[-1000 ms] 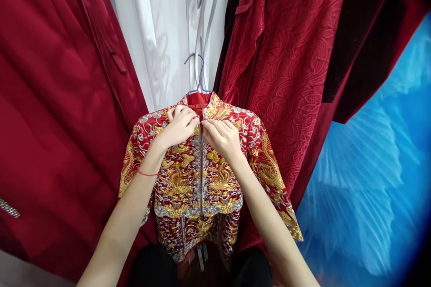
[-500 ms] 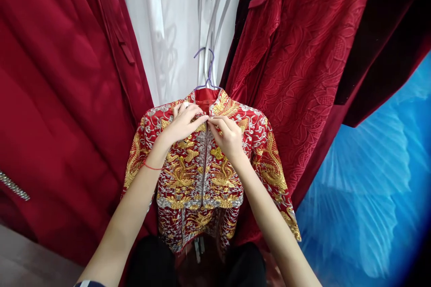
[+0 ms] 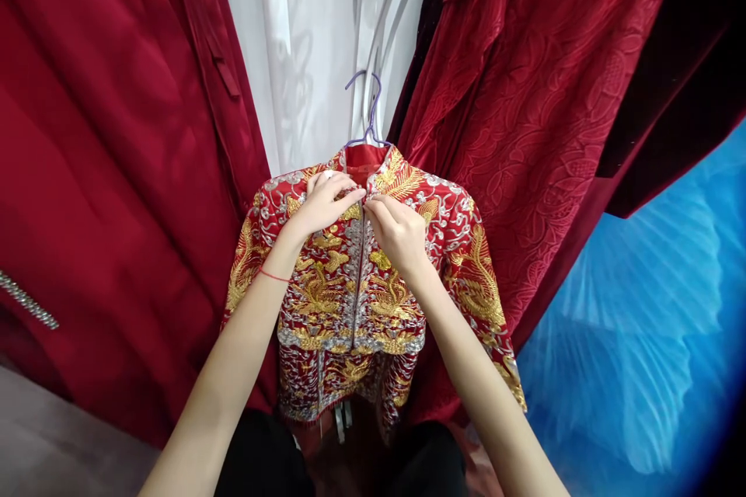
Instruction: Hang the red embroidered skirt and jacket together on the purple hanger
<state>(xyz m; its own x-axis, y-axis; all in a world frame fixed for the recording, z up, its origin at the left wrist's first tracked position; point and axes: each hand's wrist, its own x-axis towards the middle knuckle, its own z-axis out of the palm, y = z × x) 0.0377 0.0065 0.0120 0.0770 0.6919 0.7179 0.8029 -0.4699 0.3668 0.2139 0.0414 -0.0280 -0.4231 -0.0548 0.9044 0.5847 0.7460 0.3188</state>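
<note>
A red jacket (image 3: 350,303) thick with gold and silver embroidery hangs on a purple wire hanger (image 3: 369,110) in the middle of the head view. My left hand (image 3: 323,206) pinches the left front edge just under the collar. My right hand (image 3: 397,231) pinches the right front edge at the same height, and the fingertips of both hands meet at the centre opening. A thin red string circles my left wrist. Below my hands the front of the jacket is closed.
Plain red garments (image 3: 99,171) hang at the left, a patterned red robe (image 3: 524,116) and a dark velvet one (image 3: 681,78) at the right. White sheer fabric (image 3: 303,54) hangs behind the hanger. Blue fabric (image 3: 646,326) fills the lower right.
The jacket and both hands sit higher and further right in the view. My fingertips have drawn together at the neck opening.
</note>
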